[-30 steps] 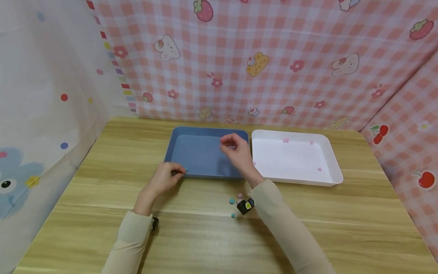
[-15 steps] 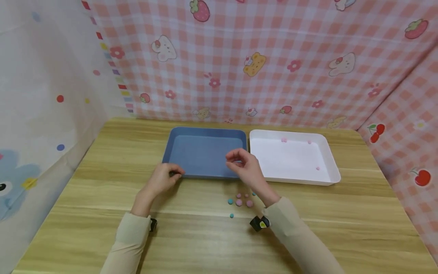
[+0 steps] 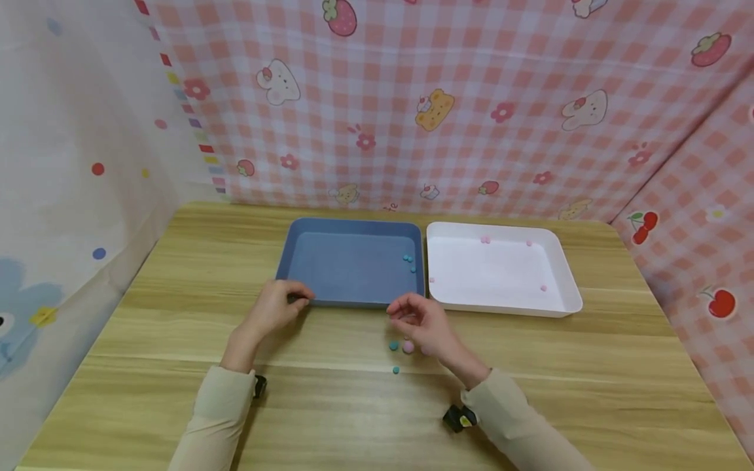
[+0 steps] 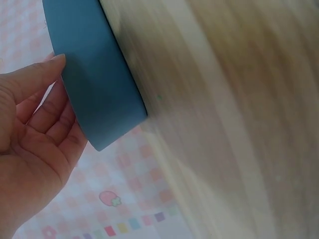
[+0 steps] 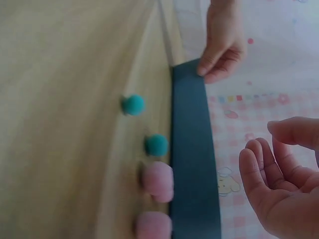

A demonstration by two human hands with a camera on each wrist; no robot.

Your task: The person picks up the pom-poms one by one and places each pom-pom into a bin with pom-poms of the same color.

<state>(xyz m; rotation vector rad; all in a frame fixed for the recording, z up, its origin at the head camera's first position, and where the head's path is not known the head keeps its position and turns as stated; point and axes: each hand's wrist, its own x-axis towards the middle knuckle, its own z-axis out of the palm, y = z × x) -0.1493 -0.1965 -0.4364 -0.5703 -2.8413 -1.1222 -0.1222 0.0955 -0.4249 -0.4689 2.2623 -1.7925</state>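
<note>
My left hand (image 3: 275, 306) pinches the front left rim of the blue tray (image 3: 353, 302), thumb outside and fingers over the edge, as the left wrist view shows. Just in front of that tray, my right hand (image 3: 429, 327) hovers above the table with loosely bent fingers and nothing between them. Below it lie small pom-poms: a teal pom-pom (image 5: 157, 145), a smaller teal one (image 3: 396, 370) and a pink pom-pom (image 5: 158, 178). Another pink one (image 5: 153, 226) shows in the right wrist view; the hand partly covers this group from the head camera. Teal pom-poms (image 3: 407, 258) rest inside the blue tray's right end.
A white tray (image 3: 501, 307) stands right of the blue one, with several pink pom-poms (image 3: 485, 240) scattered in it. Behind the wooden table (image 3: 330, 418) hangs a pink checked cloth (image 3: 330, 85). A white printed cloth (image 3: 71, 131) covers the left side.
My right hand has come back from over the blue tray toward the loose pom-poms, uncovering the teal ones in the tray. The left hand keeps its hold on the rim.
</note>
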